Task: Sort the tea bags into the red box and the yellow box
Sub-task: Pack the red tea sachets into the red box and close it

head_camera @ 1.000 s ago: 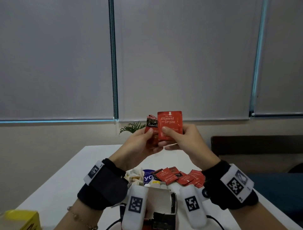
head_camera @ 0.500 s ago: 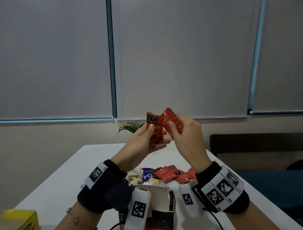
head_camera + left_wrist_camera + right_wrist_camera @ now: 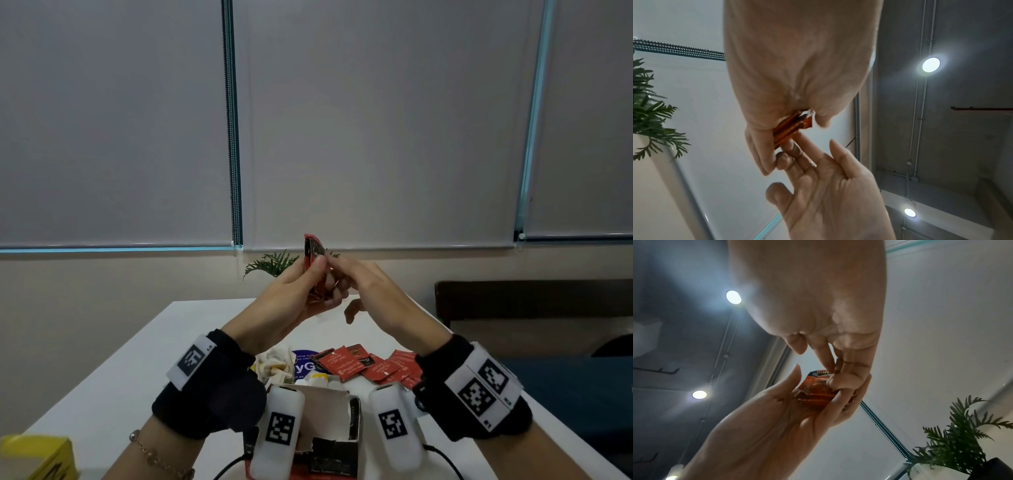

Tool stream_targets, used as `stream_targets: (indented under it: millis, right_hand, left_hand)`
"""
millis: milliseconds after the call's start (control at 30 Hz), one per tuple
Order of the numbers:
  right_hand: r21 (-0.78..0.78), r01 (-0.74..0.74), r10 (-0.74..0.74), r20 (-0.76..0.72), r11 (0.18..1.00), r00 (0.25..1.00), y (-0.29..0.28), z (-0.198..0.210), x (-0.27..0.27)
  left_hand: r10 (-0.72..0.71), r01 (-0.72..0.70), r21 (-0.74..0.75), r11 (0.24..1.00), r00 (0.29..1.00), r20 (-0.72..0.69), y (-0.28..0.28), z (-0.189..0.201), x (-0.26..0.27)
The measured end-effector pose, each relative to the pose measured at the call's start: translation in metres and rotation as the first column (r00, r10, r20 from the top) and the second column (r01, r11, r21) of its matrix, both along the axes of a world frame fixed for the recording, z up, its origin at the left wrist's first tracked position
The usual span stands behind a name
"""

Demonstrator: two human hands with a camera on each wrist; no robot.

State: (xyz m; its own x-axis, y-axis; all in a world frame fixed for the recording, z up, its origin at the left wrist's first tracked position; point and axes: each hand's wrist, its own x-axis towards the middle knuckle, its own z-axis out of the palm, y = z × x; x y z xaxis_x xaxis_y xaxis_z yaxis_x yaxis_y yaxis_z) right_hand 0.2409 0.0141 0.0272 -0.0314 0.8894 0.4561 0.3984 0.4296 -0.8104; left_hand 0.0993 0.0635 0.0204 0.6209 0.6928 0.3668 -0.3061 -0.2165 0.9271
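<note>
My left hand point(image 3: 308, 284) is raised above the table and grips a small stack of red tea bags point(image 3: 312, 251) edge-on between thumb and fingers. My right hand point(image 3: 346, 274) reaches in from the right, its fingers laid straight against the stack and its thumb hanging free below. The left wrist view shows the stack point(image 3: 789, 128) pinched in the left hand, the right palm point(image 3: 818, 178) open beneath it. The red box point(image 3: 342, 442) stands open at the near table edge. At the bottom left corner is the yellow box point(image 3: 37, 455).
Several loose red tea bags point(image 3: 373, 366) lie on the white table point(image 3: 137, 359) behind the red box, with pale yellowish ones point(image 3: 274, 365) to their left beside a blue round label point(image 3: 305, 363). A plant point(image 3: 270, 265) stands at the far edge, a dark bench point(image 3: 531, 301) at right.
My right hand turned the red tea bag it held and put it onto the stack in my left hand. It has let go, its fingers now lying straight against the stack.
</note>
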Motion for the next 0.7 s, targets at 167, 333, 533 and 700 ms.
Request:
stream_targets:
  millis: [167, 333, 533, 700]
  right_hand:
    - [-0.014, -0.066, 0.062, -0.2, 0.998, 0.978, -0.003, 0.005, 0.009]
    - [0.086, 0.08, -0.056, -0.254, 0.993, 0.966, -0.001, 0.002, 0.017]
    - [0.258, 0.17, -0.123, -0.191, 0.951, 0.974, -0.004, 0.004, 0.015]
    - [0.291, 0.159, -0.101, -0.204, 0.943, 0.974, -0.009, 0.008, 0.015]
  left_hand:
    - [0.124, -0.051, 0.296, 0.954, 0.964, -0.235, 0.008, -0.001, -0.012]
    - [0.064, 0.0, 0.302, 0.953, 0.977, -0.202, 0.006, 0.006, -0.018]
    - [-0.063, 0.074, 0.129, 0.989, 0.994, -0.089, 0.002, 0.008, -0.021]
    - [-0.105, 0.107, 0.072, 0.992, 0.994, -0.023, -0.002, 0.009, -0.019]
